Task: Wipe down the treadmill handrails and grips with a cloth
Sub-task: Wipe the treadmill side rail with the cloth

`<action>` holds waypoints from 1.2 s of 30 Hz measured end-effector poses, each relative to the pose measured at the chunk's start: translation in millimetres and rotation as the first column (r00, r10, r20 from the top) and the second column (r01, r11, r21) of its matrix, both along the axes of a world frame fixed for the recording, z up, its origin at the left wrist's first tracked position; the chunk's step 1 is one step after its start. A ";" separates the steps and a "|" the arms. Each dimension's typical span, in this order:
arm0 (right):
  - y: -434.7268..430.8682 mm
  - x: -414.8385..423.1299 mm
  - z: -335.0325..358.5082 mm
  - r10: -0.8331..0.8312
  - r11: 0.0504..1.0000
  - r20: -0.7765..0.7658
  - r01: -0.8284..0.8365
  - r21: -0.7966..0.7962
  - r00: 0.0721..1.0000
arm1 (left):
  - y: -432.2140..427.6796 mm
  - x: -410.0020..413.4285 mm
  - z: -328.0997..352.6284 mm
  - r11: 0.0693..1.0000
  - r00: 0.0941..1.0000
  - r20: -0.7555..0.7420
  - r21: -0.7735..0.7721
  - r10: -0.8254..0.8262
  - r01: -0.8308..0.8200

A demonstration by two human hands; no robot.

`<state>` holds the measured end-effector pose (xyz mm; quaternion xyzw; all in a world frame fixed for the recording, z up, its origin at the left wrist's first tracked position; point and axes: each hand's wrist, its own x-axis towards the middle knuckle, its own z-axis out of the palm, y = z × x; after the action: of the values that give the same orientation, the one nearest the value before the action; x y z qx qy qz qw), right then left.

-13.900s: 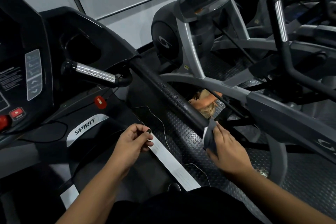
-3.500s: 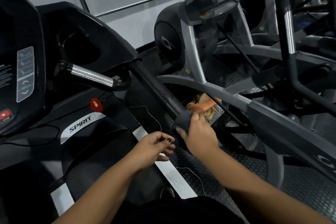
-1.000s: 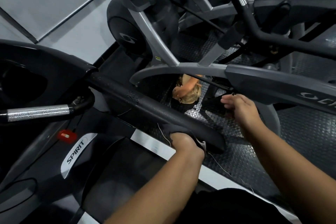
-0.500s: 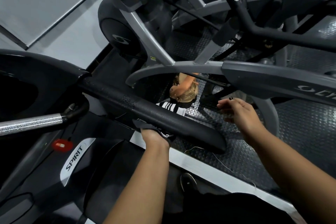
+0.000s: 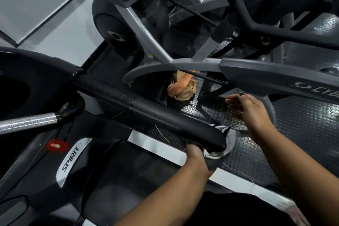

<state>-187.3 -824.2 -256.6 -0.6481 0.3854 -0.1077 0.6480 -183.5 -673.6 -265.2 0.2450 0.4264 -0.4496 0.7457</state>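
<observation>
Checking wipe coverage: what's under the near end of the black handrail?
The left hand, holding a cloth against the underside of the handrail; cloth pokes out past the tip. The fingers and the contact area are hidden by the rail.

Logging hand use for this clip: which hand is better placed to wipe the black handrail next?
Left. The left hand holds the cloth against the near end of the handrail, so it can slide along from there. The right hand hovers open beyond the rail, holding nothing.

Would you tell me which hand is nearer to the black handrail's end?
Left. The left hand holds the cloth under the handrail's end; the right hand hovers apart, beyond it.
</observation>
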 end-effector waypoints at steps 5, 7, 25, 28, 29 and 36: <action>7.5 2.3 0.2 0.049 0.999 0.015 -0.048 -0.002 0.999 | 1.5 1.5 2.3 0.997 0.995 -0.101 0.075 -0.026 0.033; 9.4 3.9 -1.2 0.069 0.998 0.017 -0.069 -0.008 0.997 | 3.7 3.0 10.3 0.996 0.985 -0.169 0.064 -0.045 0.057; 24.9 36.0 16.4 0.267 0.950 0.080 -0.248 -0.191 0.960 | 42.3 56.3 13.4 0.950 0.974 0.173 0.251 0.146 -0.187; 31.6 37.6 14.1 0.308 0.937 0.091 -0.286 -0.201 0.947 | 58.3 81.2 16.1 0.903 0.937 0.275 0.311 0.215 -0.298; 34.7 38.5 12.9 0.328 0.930 0.096 -0.304 -0.205 0.940 | 59.9 83.8 15.3 0.891 0.928 0.306 0.328 0.213 -0.312; 50.6 45.5 16.0 0.471 0.851 0.101 -0.422 -0.311 0.876 | 49.9 63.2 14.7 0.791 0.888 0.458 0.561 -0.053 -0.242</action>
<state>-141.8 -773.6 -240.6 -0.7930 0.1467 -0.0628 0.5880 -120.3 -623.7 -250.5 0.5446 0.3747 -0.1815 0.7281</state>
